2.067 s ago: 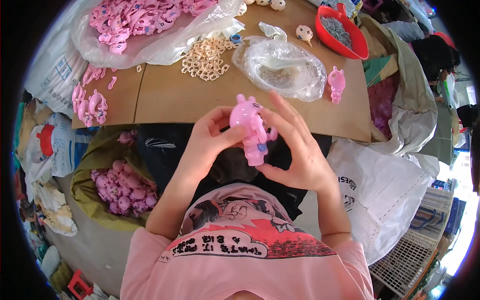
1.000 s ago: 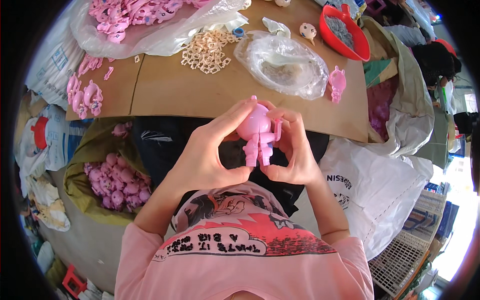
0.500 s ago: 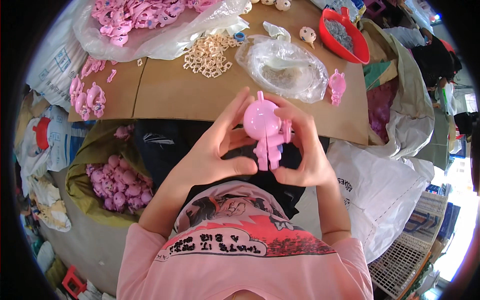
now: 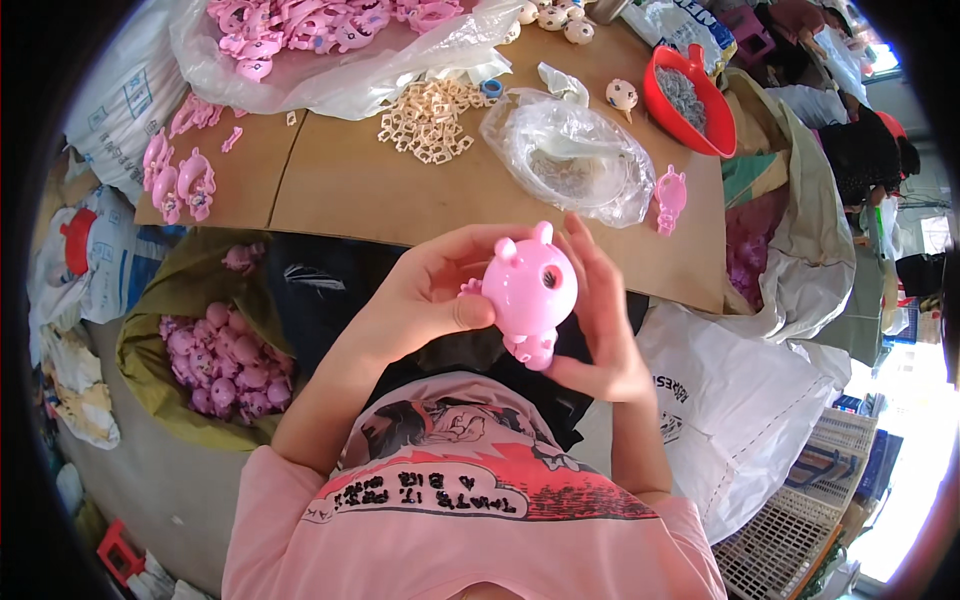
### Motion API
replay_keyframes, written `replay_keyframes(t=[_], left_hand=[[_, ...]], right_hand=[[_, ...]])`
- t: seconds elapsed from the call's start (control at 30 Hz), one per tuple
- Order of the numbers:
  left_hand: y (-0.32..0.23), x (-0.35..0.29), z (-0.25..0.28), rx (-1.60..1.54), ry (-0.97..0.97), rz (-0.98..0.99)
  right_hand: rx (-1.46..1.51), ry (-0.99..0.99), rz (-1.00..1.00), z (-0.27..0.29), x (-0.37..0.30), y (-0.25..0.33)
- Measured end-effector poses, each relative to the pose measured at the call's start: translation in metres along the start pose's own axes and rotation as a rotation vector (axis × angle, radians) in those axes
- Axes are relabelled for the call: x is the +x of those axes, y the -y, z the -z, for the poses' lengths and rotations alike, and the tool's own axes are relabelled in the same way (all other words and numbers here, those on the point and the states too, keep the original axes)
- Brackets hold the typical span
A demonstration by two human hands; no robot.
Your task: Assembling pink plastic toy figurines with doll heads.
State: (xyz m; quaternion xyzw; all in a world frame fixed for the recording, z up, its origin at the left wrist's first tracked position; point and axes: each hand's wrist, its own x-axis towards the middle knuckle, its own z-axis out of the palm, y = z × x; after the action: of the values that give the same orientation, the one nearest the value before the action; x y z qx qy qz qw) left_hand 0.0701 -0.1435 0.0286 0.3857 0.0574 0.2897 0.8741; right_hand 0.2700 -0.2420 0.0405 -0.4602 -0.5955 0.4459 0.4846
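Note:
A glossy pink toy figure [image 4: 528,300] is up in front of my chest, just below the table's near edge. It has a round head, small ears, a dark round hole on one side of the head and a small body underneath. My left hand [image 4: 425,300] grips it from the left, thumb against the head and fingers behind. My right hand [image 4: 608,345] curves along the other side with fingers spread and slightly blurred. Its thumb is close to the toy's lower end; contact there is hard to judge.
On the cardboard-topped table [image 4: 350,190] lie cream plastic parts [image 4: 430,118], a clear plastic bag [image 4: 570,160], a red scoop [image 4: 715,128] of small grey pieces, a pink half-shell [image 4: 671,200] and a bag of pink parts [image 4: 300,25]. An olive sack [image 4: 150,375] of pink pieces stands lower left.
The pink toy figure has been turned, so its head hole now shows instead of the side seam. Both hands have come a little lower, and the right fingers have straightened away from the toy.

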Motion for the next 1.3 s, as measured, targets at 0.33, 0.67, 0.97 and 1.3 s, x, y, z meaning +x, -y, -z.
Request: replay_keyframes(t=[0.33,0.67,0.97,1.3], left_hand=[[-0.009,-0.009,-0.031,0.728,-0.143,-0.147],[-0.008,-0.013,-0.035,1.120,-0.154,-0.359],[0.000,-0.012,-0.033,1.160,-0.204,-0.483],[-0.002,-0.012,-0.029,1.082,-0.223,-0.402]], right_hand=[[-0.416,-0.088,0.001,-0.018,0.002,0.049],[-0.506,-0.085,0.079,-0.016,-0.008,0.032],[-0.294,-0.155,0.117,-0.017,-0.008,0.017],[-0.409,-0.049,0.117,-0.008,0.000,0.019]])
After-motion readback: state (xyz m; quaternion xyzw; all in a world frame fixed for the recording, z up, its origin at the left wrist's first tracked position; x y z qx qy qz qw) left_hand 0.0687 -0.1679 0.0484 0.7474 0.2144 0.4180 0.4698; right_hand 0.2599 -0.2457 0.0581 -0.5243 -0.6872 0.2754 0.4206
